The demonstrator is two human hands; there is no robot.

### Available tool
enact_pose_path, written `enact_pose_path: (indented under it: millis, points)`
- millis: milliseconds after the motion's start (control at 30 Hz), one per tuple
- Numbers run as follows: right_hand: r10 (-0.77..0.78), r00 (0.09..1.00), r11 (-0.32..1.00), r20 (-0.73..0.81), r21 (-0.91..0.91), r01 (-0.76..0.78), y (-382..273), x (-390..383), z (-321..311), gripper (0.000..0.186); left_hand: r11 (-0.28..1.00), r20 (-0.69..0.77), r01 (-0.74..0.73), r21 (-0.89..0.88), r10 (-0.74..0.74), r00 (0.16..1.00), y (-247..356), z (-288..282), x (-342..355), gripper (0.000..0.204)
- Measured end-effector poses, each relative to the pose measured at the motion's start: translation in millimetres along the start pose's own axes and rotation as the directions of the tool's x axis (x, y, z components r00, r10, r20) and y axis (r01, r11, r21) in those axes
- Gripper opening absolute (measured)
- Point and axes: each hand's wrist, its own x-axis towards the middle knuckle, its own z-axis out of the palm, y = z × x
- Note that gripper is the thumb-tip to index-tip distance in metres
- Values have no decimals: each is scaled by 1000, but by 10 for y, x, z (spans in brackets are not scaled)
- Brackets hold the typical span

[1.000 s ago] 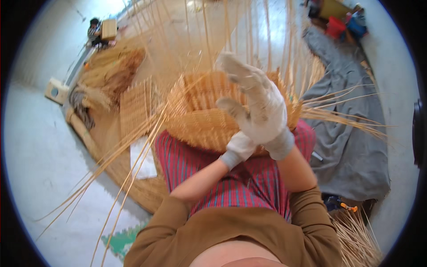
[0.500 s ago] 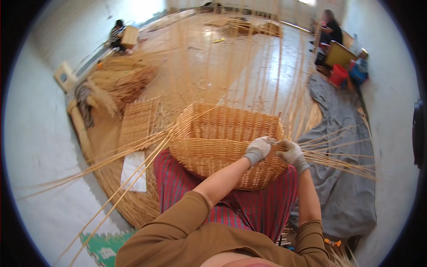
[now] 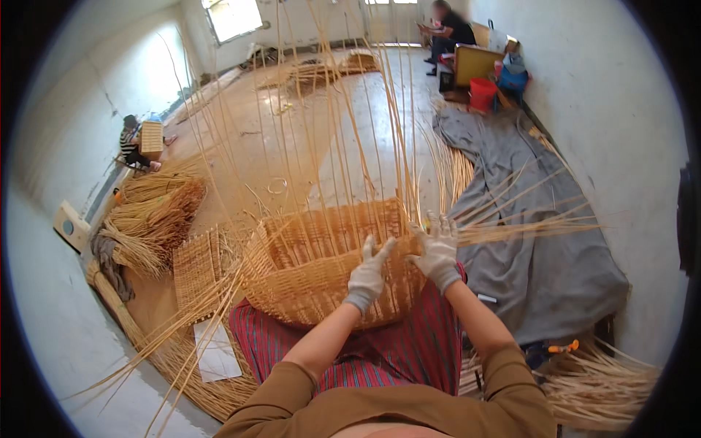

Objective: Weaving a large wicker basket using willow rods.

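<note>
A half-woven rectangular basket (image 3: 314, 292) of tan cane sits on my lap over a striped red cloth (image 3: 277, 350), long stakes rising from it and splaying to both sides. My gloved left hand (image 3: 369, 274) rests at the basket's front rim, fingers apart. At the right front corner, beside the sideways canes (image 3: 537, 225), my gloved right hand (image 3: 437, 252) is spread open against the weave. Neither hand visibly grips anything.
A flat woven panel (image 3: 193, 277) and cane bundles (image 3: 157, 219) lie left; grey cloth (image 3: 540, 285) and more canes (image 3: 599, 383) lie right. A seated person (image 3: 131, 142) holds a basket at far left; another person (image 3: 451, 33) sits back right near a red bucket (image 3: 482, 95).
My hands, raised together a second ago and closed on the right corner half a second ago, are now spread along the front rim, the left further left. The view has tipped up toward the room.
</note>
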Motion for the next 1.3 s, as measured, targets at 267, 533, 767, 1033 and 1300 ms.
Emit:
enact_pose_path:
  millis: [267,533,767,1033,1300]
  points:
    - [52,979,998,195,19,-57,140,268,389,84,927,-143,-224,-301,188,972,-450,63,-267,76]
    - [-31,992,998,124,64,23,263,257,421,80,866,-738,329,-378,-496,458,-2247,78,-1269,70]
    - [43,991,973,-123,-222,-69,204,68,631,86,711,-482,367,-600,-687,544,-2845,-551,-1247,36]
    - [-271,954,717,129,688,110,-2248,-662,552,33,-99,-410,-668,-738,-721,559,-3418,-445,-1339,27]
    - [-748,609,178,-264,804,567,-4175,-604,-166,31,283,-708,-666,-690,-453,542,-3131,-500,-1626,40]
